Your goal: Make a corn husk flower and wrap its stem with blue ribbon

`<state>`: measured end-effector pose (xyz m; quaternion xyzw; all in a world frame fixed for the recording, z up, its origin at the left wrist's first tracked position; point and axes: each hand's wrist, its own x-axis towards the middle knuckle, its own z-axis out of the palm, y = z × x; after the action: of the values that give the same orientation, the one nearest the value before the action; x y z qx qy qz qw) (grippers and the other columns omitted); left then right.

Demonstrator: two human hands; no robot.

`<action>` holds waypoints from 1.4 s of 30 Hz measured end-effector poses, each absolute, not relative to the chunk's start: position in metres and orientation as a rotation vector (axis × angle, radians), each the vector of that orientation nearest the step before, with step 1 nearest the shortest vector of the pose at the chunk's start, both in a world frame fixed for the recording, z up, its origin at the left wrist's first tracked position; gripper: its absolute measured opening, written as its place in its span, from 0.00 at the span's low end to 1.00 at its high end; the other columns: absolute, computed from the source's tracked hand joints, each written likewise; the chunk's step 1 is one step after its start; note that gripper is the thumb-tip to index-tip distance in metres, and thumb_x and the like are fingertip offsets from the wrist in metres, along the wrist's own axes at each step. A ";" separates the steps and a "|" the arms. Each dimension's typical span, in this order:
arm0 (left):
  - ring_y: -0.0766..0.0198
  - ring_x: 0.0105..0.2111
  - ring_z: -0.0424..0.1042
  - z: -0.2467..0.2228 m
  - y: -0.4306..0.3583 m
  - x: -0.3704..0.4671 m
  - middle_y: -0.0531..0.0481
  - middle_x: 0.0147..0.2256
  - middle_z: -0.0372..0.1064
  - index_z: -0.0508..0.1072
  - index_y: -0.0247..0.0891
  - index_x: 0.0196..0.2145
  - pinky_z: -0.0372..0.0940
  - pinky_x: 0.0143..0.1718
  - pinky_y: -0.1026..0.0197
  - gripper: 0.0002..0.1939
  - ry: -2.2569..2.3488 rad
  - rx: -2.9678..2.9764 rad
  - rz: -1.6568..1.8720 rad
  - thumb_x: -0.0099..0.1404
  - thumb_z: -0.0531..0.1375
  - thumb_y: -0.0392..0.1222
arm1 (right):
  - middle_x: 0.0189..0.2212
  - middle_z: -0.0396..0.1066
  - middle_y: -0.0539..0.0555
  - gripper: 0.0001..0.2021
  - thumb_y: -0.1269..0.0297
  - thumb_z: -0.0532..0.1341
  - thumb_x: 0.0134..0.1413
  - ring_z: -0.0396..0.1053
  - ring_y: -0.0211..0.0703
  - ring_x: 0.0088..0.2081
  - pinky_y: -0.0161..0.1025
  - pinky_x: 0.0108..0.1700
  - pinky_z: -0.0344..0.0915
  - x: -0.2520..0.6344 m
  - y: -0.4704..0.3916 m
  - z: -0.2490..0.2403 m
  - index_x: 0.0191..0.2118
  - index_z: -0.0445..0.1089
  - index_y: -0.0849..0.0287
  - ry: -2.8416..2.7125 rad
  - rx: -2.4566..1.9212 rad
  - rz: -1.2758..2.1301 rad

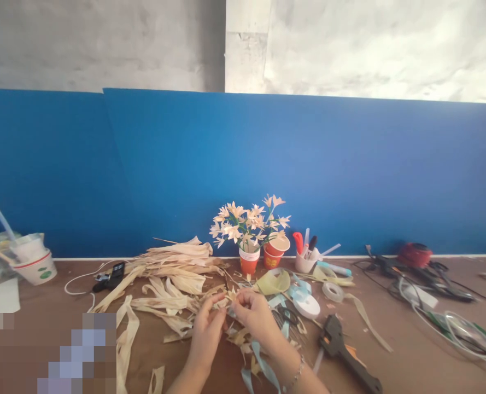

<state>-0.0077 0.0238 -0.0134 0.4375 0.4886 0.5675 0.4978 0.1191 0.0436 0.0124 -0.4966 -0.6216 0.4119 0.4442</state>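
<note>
My left hand and my right hand meet low in the middle of the view, over the brown table. Fingers of both pinch a small pale petal piece between them. Just beyond stands a red paper cup with pale handmade flowers on green stems. Dried husk strips lie heaped left of my hands. Scraps and a light blue ribbon lie under and beside my right wrist, which wears a bracelet.
A black glue gun lies at the right, near a white tape roll and a clear roll. Tools stand in a small cup. Cables spread far right; a drink cup stands far left. A blue partition rises behind.
</note>
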 end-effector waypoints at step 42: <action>0.75 0.15 0.53 -0.002 0.025 -0.007 0.57 0.17 0.62 0.69 0.35 0.24 0.41 0.16 0.71 0.14 0.910 0.869 1.232 0.51 0.64 0.49 | 0.19 0.68 0.48 0.11 0.62 0.65 0.41 0.65 0.30 0.18 0.25 0.13 0.43 0.133 0.042 0.016 0.27 0.69 0.65 -0.960 -0.938 2.081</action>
<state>-0.0074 0.0246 -0.0023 0.3804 0.3985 0.5396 0.6366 0.1331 0.0422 0.0160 -0.3581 -0.3663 0.7944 0.3265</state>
